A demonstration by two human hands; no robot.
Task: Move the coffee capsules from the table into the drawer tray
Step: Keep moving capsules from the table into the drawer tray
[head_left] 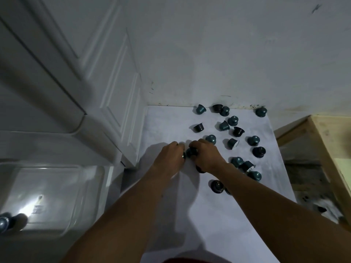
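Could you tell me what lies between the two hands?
In the head view, a teal capsule sits between the left hand and the right hand, both touching it.

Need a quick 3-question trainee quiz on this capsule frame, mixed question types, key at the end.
1. True or false: both hands are at the same small cluster of capsules on the table.
2. The clear drawer tray sits on which side of the table? A) left B) right
3. Fill in: capsules visible in the tray so far number ____.

Key:
1. True: left hand and right hand meet at a capsule cluster on the table.
2. A: drawer tray.
3. One, blue capsule, at the frame's edge.
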